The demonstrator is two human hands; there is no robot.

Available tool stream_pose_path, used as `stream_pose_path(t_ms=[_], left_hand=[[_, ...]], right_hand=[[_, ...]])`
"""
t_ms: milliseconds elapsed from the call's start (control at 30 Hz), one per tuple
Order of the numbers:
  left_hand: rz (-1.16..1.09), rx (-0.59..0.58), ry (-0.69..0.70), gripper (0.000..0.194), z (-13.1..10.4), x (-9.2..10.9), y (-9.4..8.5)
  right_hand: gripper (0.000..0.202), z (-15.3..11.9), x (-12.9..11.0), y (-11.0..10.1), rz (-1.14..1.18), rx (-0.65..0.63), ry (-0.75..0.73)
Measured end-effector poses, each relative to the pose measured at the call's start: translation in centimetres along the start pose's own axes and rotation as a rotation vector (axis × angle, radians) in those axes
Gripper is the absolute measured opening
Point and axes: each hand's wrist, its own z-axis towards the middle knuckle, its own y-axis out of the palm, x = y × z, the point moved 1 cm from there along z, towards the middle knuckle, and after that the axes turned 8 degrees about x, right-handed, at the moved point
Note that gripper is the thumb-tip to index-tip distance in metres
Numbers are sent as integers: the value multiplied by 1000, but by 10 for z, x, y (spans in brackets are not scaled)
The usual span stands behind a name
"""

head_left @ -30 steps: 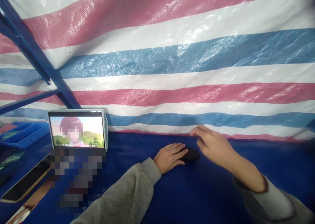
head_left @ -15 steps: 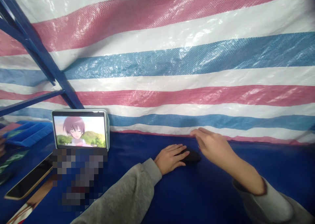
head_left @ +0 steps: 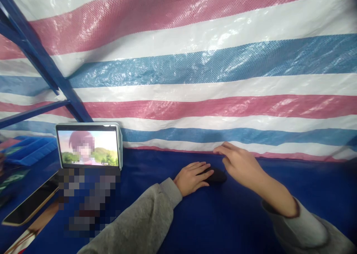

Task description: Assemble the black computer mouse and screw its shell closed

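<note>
My left hand (head_left: pixel 193 177) lies palm down with its fingers spread, resting against a dark, rounded object (head_left: pixel 217 176) on the blue table surface. That object looks like a small black oval; its left part is hidden under my fingers, and I cannot make out its kind. To the right, my right hand (head_left: pixel 237 163) is raised above the table, wrist bent. Its fingers are drawn together and point left towards the striped sheet. Whatever those fingertips hold, if anything, is too small to see.
A tablet (head_left: pixel 87 146) in a pale case stands at the left, playing a cartoon. In front lies a phone (head_left: pixel 32 200), beside a blurred-out patch. Blue trays (head_left: pixel 30 150) sit at the far left. A striped plastic sheet (head_left: pixel 209 109) and blue metal frame (head_left: pixel 47 57) rise behind.
The view has shifted slightly, so everything sits a little further left. Both hands keep nearly the same pose, and the dark object stays by my left fingers.
</note>
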Motion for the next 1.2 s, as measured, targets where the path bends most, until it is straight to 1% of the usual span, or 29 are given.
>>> stream_pose_path(t_ms=[133,300,367,500,600,733,900,1067,1200], left_hand=[[1,-14,-11,47,0,1,-1],[-6,-12,-28,47,0,1,-1],[-2,-17,-22,47,0,0,-1],[3,-37,-11,47,1,1,-1],[-4,-39,-28,48,1,3,0],[-23,-25,-45,49,3,5,2],[-32,-49,-49,49,9,8,5],[-44,-53,-67,46,13,12,6],[-44,-48,-78,44,13,15,3]], right_hand=[[33,1,4,1,-57,-34,73],[41,0,2,0,-28,-14,-9],[42,0,-1,-1,-13,-24,-37],[36,0,-1,-4,-3,-60,16],[37,1,0,-5,4,-75,30],[41,-1,1,-6,1,-68,-2],[32,-5,5,-8,-14,-49,40],[37,-10,12,-10,4,-30,3],[29,-12,14,-7,-3,4,29]])
